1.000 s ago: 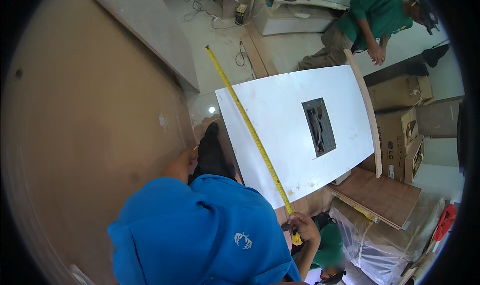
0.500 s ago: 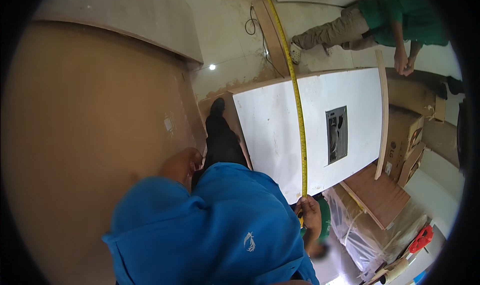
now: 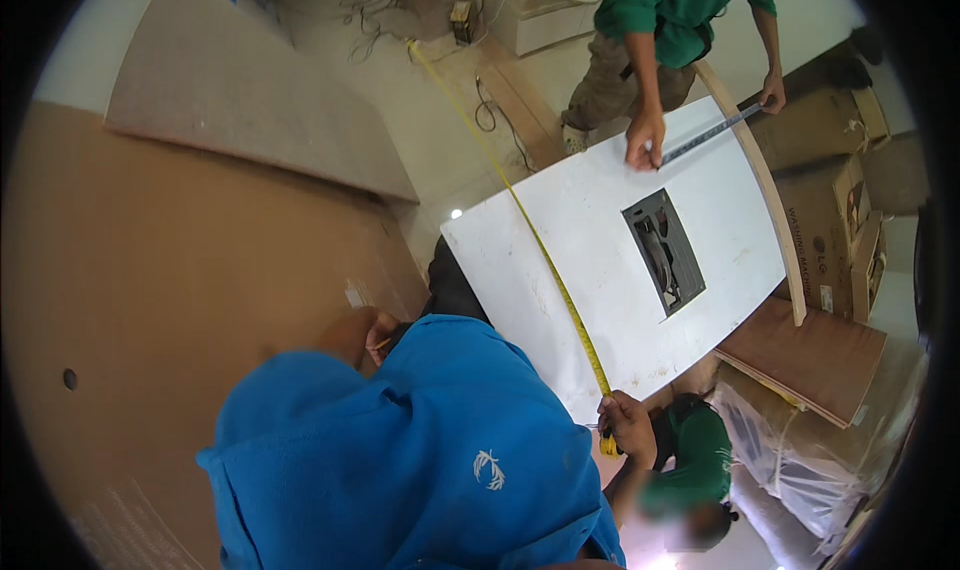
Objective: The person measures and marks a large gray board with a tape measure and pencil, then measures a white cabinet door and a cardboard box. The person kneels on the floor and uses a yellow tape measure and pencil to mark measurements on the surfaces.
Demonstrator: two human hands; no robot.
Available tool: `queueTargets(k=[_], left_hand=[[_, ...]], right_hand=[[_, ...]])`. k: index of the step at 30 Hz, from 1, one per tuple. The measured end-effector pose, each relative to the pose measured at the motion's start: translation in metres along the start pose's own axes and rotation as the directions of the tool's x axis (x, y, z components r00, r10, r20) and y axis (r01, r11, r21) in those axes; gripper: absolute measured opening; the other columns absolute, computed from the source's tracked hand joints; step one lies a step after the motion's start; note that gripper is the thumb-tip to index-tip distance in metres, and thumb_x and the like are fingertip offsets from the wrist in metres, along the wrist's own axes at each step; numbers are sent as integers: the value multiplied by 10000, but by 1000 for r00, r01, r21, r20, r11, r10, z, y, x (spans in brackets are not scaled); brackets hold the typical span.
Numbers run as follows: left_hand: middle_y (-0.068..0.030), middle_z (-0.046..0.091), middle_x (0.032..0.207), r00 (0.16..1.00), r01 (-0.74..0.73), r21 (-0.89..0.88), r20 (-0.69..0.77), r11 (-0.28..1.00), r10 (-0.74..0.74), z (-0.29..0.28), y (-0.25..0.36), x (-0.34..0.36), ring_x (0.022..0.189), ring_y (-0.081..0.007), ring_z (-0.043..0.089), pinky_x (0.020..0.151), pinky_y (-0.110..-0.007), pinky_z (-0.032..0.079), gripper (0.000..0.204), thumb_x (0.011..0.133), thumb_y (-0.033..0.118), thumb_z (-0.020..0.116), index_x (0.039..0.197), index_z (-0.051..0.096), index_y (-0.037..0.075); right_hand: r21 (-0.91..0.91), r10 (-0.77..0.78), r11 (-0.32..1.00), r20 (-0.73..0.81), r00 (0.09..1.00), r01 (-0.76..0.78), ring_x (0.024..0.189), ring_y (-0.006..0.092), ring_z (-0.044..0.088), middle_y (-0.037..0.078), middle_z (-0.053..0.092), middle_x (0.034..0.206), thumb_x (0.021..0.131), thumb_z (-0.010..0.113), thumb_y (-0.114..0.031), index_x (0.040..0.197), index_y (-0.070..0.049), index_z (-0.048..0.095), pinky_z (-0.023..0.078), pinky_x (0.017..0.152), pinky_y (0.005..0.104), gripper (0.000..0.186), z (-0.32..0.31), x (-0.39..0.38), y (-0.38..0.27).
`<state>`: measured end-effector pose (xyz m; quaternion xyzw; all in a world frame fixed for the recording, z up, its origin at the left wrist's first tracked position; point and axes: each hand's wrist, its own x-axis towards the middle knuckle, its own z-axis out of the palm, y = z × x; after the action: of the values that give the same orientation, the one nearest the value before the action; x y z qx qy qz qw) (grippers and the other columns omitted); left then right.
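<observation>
My right hand [image 3: 627,427] is closed around a yellow tape measure [image 3: 609,444] at the near edge of a white panel [image 3: 590,225]. From it the long yellow blade [image 3: 560,285] runs out across the panel and past its far edge over the floor. My left hand [image 3: 380,334] is beside my leg, next to the large brown board [image 3: 200,260]; its fingers are curled around something thin that I cannot make out. Right of the blade, a rectangular cutout in the panel shows a grey fitting [image 3: 665,255] with dark cables.
Across the panel, a co-worker in green [image 3: 655,10] stretches a grey measuring strip [image 3: 705,142] over its far right corner. Another person in green [image 3: 695,460] is low beside my right hand. A wooden strip [image 3: 770,195], cartons [image 3: 820,240] and a wrapped bundle [image 3: 790,450] lie right.
My view has shifted, and the yellow blade now slants up and left. The standing co-worker has come to the panel with the grey strip. More of the low person shows.
</observation>
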<state>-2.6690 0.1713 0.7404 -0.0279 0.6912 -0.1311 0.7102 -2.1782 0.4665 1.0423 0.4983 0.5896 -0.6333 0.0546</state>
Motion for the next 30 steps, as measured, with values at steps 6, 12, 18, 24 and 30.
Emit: queueTargets(k=[6,12,18,24,30], left_hand=[[-252,718,950,997,-37,75,-62,996,42,-122,30,-27,857,-351,732,736,-451,575,320,918,198,542,1010,760,-18],[-263,719,1005,974,-155,234,-124,960,187,-272,99,27,908,-357,733,779,-450,575,329,916,184,534,1027,754,-34],[-275,720,1061,861,-265,377,-321,888,394,-414,206,14,959,-363,734,822,-448,575,340,913,171,525,1044,747,-50],[-211,729,927,763,-386,837,52,389,644,-505,182,38,844,-308,740,721,-422,571,243,898,140,614,943,731,-68],[-245,708,986,997,3,15,-72,1000,-2,-512,154,66,786,-299,705,589,-439,541,314,997,215,545,1152,633,-44]], right_hand=[[137,1,991,26,1000,-5,541,115,577,31,594,609,1046,572,-333,837,-61,596,453,543,267,344,30,60,-29],[118,118,986,13,993,-119,526,124,573,40,588,610,1041,560,-246,836,-48,613,457,527,275,290,83,180,-144],[74,266,960,65,962,-271,547,136,582,42,591,628,1030,567,-252,843,-34,611,468,534,299,290,141,288,-266],[-272,307,915,-5,952,-297,585,200,635,103,639,656,1027,545,-246,851,7,646,502,587,361,324,149,410,-327],[-367,346,874,5,938,-320,646,223,660,108,677,728,1011,560,-258,883,0,663,513,656,378,307,154,479,-352]])
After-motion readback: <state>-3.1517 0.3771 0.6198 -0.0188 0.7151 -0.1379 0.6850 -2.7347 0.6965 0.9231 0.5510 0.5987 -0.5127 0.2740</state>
